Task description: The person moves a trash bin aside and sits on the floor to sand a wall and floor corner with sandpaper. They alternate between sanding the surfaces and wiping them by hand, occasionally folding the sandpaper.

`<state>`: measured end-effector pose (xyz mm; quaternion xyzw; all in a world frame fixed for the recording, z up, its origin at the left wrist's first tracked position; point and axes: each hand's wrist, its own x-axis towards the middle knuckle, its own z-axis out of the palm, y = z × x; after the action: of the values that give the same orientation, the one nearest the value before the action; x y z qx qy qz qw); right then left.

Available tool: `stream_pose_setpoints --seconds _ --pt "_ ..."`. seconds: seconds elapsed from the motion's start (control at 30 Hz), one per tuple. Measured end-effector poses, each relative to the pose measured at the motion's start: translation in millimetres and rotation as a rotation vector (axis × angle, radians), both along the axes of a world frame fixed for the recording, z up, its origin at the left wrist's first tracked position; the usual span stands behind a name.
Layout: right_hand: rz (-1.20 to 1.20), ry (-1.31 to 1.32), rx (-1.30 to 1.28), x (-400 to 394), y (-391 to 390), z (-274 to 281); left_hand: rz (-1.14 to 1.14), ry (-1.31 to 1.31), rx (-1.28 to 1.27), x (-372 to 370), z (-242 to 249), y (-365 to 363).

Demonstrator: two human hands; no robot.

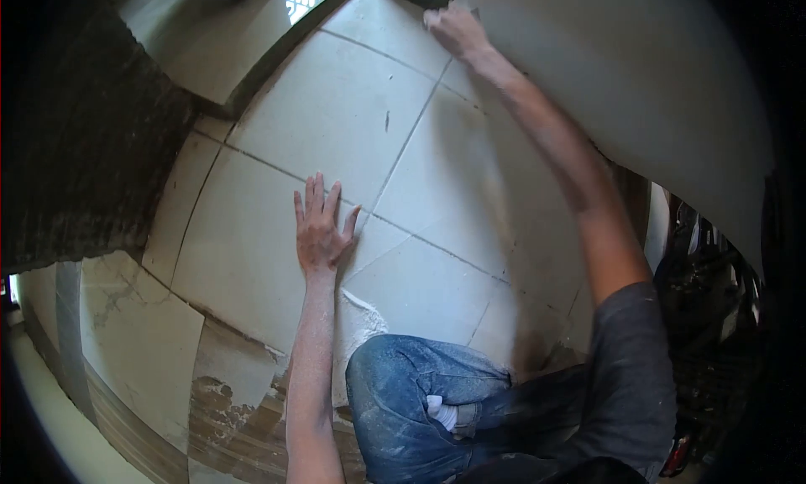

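My left hand (321, 232) lies flat on the pale floor tiles (260, 224), fingers spread, close to where several dark joint lines meet. It holds nothing. My right arm is stretched far forward, and my right hand (457, 32) is closed low over the tiles at the far end, near a joint line. What its fingers grip, if anything, is too small and hidden to make out. A patch of white powder (367, 314) lies on the floor between my left forearm and my bent knee.
A large smooth pale surface (646, 89) rises along the right. On the left stands a dark, rough panel (84, 140), with a pale slab (210, 39) beyond it. Stained, brownish tiles (235, 392) lie at lower left. Dark clutter (705, 266) sits at far right.
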<state>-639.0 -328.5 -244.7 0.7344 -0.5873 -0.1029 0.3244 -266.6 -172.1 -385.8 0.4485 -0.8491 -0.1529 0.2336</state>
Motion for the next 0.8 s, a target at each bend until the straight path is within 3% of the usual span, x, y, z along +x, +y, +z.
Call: stream_pose_setpoints --seconds 0.07,0.17,0.27,0.33,0.4,0.47,0.53,0.6,0.67,0.73,0.77,0.8 --pt "0.207 0.14 -0.19 21 1 37 0.002 -0.013 0.031 2 6 -3" --pt "0.075 -0.054 -0.213 33 -7 91 -0.009 -0.018 0.049 1 5 4" --pt "-0.257 -0.149 -0.044 -8 -36 70 0.001 -0.019 0.036 0 5 1" --pt "-0.373 -0.351 0.173 -15 -40 51 0.008 -0.017 0.024 1 4 -1" --pt "-0.326 -0.598 0.486 -8 -40 39 0.005 -0.036 0.016 0 1 0" --pt "-0.118 -0.411 0.572 18 -17 -5 -0.003 -0.032 0.023 -1 0 2" --pt "-0.093 -0.521 0.219 57 26 -22 0.0 -0.028 0.029 0 1 1" --pt "-0.395 -1.083 0.053 56 77 -44 -0.001 -0.014 0.035 0 5 1" --pt "-0.777 -1.541 -0.116 66 135 -28 -0.009 -0.02 0.02 1 0 2" --pt "-0.962 -2.047 -0.738 5 164 -96 -0.03 -0.025 0.001 0 -3 -2" --pt "-0.976 -2.039 -0.76 -11 169 -93 -0.024 -0.032 -0.036 0 -4 -2" --pt "-0.936 -2.179 -0.951 -26 175 -90 -0.018 -0.04 -0.072 -1 -4 0"
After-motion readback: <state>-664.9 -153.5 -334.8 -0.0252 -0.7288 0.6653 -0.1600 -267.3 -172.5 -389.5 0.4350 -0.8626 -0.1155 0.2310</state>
